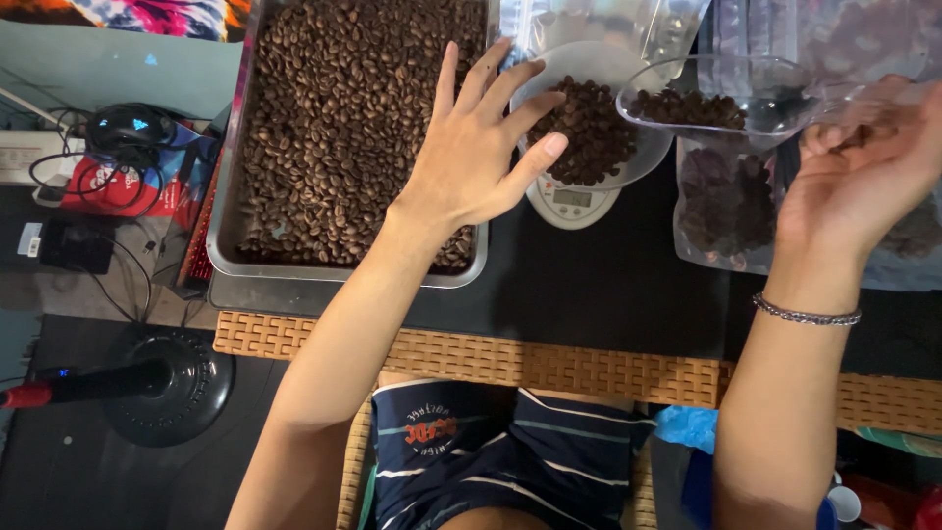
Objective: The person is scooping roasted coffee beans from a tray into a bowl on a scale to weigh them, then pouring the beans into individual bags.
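Two bare hands over a dark tabletop (608,294), both busy among roasted coffee beans. Left hand (471,147) spread flat and released, fingers fanned toward one o'clock, fingertips (555,144) resting on the near rim of a white bowl (648,162), palm hanging over the right edge of a metal tray (224,245). Nothing clasped in it. Right hand (863,167) at three o'clock, curled around the handle of a clear plastic scoop (721,98), the grip partly hidden by the hand's own bulk. Scoop held level, a shallow layer of beans inside, its front lip just above the bowl's right rim at about two o'clock from the bowl's centre. Slim metal bracelet (807,315) on the right wrist.

Bowl heaped with a dark pile of beans (594,132), seated on a small white kitchen scale (572,203) whose grey display peeks out at six o'clock below the bowl. Tray at nine o'clock from the bowl, filled edge to edge with beans. Clear plastic bag (721,211) part-filled with beans lying at four o'clock from the bowl, under the scoop; more clear bags at twelve o'clock, contents blurred.

Woven wicker edge (549,365) along the table's near side at six o'clock. Far left at nine o'clock: a black computer mouse (130,128) on a red box, tangled cables, and lower down a round black stand base (172,388) on the floor.
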